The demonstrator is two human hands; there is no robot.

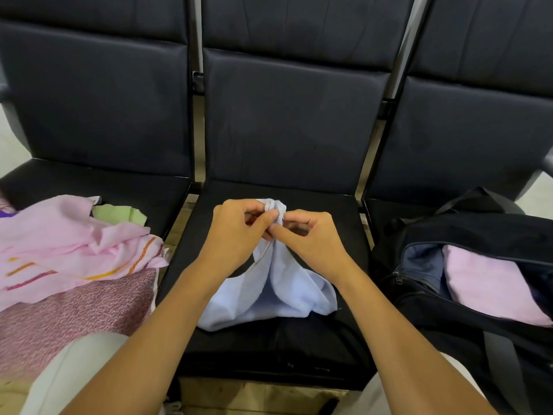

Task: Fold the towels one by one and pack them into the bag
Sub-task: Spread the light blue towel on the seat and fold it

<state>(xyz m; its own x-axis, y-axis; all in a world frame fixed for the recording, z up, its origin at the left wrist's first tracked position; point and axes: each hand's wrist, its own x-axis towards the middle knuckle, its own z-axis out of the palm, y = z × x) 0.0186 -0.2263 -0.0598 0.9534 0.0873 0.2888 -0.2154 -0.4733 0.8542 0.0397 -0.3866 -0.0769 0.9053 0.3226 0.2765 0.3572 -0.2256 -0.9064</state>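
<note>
Leftmost, on the left seat (98,178), lies the unfolded pile: a pink towel (59,238) with orange and red stripes is crumpled on top, a green cloth (119,212) shows behind it, and a pink patterned towel (74,313) lies underneath, toward the viewer.

On the middle seat (329,211), the light blue towel (269,295) is bunched; its lower part spreads on the cushion and its upper edge is gathered upward between both hands. The left hand (236,232) pinches the gathered edge between thumb and curled fingers. The right hand (314,235) meets it directly beside, with thumb and forefinger closed on the same edge and the remaining fingers curled. Both hands touch the cloth at the same point, near the rear of the cushion. Both forearms reach in from the bottom of the view.

On the right seat (389,208), the dark bag (449,235) stands with its zipper open. A folded pink towel (490,286) lies inside the opening, beside a dark blue item (425,265) on its left. A grey strap (502,363) runs down the near side of the bag.
</note>
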